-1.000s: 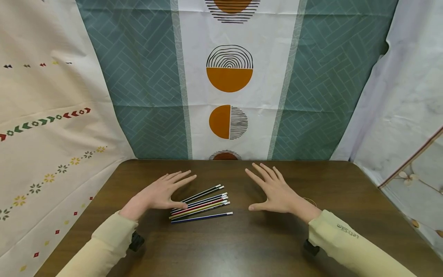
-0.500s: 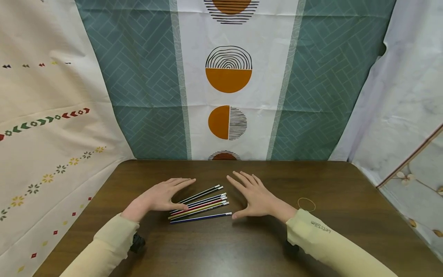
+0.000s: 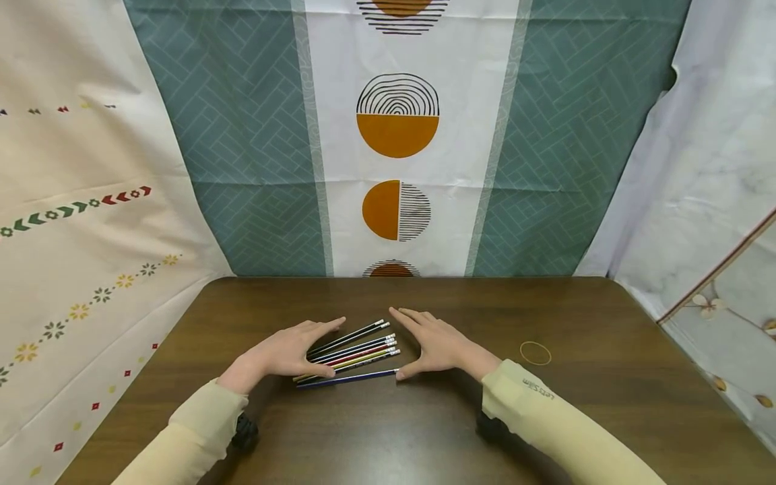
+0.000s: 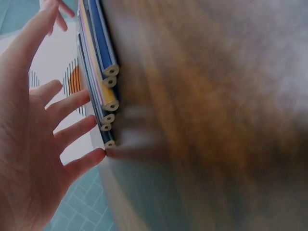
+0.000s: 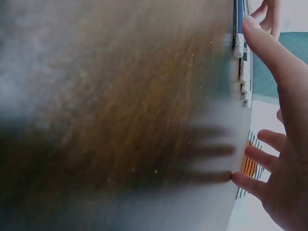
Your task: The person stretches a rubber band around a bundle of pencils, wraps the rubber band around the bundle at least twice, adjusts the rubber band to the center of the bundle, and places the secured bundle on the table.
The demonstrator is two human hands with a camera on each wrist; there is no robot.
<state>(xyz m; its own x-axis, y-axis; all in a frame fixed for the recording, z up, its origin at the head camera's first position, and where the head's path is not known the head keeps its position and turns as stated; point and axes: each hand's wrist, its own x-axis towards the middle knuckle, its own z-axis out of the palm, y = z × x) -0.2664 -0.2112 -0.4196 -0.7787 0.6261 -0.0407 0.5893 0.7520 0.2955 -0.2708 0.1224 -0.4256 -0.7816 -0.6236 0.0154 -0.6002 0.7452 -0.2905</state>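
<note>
Several colored pencils (image 3: 350, 357) in a loose row, white eraser ends rightward

On my feed I see a dark brown wooden table (image 3: 606, 404) with a thin rubber band (image 3: 536, 352) lying flat towards its right side. Behind it hangs a teal herringbone curtain (image 3: 254, 148) with a white centre strip of orange half-circles, a cream patterned cloth (image 3: 79, 222) at left and a pale sheet (image 3: 715, 168) at right.

Small dark lettering on right sleeve (image 3: 538, 391), upside down to head camera, too small to read
</note>
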